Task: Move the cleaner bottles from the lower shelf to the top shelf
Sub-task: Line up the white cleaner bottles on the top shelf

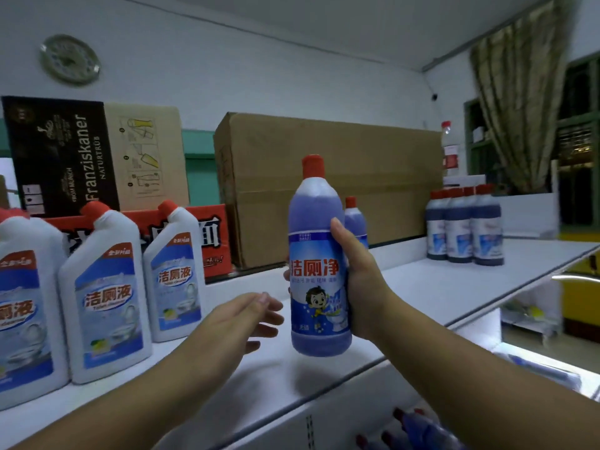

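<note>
White angled-neck bottles [104, 297] crowd the top shelf [422, 287] at left. Beside them the left hand [240, 319] hovers, fingers spread. The right hand [360, 284] grips a blue cleaner bottle [318, 274] upright above bare shelf near its front edge.

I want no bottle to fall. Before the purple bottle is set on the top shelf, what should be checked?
1. Right hand grips purple bottle firmly: ok.
2. Bottle upright: ok.
3. Red cap tightly closed: cannot tell.
4. Bare space on top shelf below the bottle: ok.
5. Left hand open, free to steady: ok.
6. Clearance from white bottles and bottle behind: ok.
</note>
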Demonstrator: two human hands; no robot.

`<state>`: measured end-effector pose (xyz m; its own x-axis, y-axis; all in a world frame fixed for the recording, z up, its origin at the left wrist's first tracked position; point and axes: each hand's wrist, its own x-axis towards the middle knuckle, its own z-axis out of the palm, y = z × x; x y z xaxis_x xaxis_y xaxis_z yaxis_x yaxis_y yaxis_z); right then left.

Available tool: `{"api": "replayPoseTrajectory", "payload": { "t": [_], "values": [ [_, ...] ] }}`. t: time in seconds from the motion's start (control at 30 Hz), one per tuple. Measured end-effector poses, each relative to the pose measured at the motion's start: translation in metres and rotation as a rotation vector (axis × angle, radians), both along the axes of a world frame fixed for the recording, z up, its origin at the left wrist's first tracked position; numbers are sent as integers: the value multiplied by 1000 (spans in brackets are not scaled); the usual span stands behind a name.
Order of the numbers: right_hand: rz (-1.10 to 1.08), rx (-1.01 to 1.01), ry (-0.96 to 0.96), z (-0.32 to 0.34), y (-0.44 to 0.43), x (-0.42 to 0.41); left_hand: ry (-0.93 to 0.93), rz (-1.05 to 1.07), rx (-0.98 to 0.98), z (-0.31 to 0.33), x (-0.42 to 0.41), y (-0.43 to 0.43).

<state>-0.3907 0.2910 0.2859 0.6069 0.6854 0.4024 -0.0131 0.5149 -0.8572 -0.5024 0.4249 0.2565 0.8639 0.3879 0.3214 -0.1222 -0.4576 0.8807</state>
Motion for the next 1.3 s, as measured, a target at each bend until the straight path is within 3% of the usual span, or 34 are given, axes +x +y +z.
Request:
{"api": "replayPoseTrajectory", "payload": {
  "t": [0.4, 0.87, 1.07, 1.13, 1.3],
  "values": [
    [-12, -15, -171, 5, -171, 92, -32, -57, -71, 8, 108, -162],
    [-10, -75, -290, 25, -145, 209, 76, -55, 106, 43, 194, -149],
    [5, -37, -315, 32, -139, 262, 145, -127, 214, 30, 229, -144],
    [4, -65, -332, 32, -131, 280, 167, -152, 332, 26, 234, -142],
    [70, -91, -302, 29, -100, 320, 369, -183, 905, 12, 258, -145]
  ]
}}
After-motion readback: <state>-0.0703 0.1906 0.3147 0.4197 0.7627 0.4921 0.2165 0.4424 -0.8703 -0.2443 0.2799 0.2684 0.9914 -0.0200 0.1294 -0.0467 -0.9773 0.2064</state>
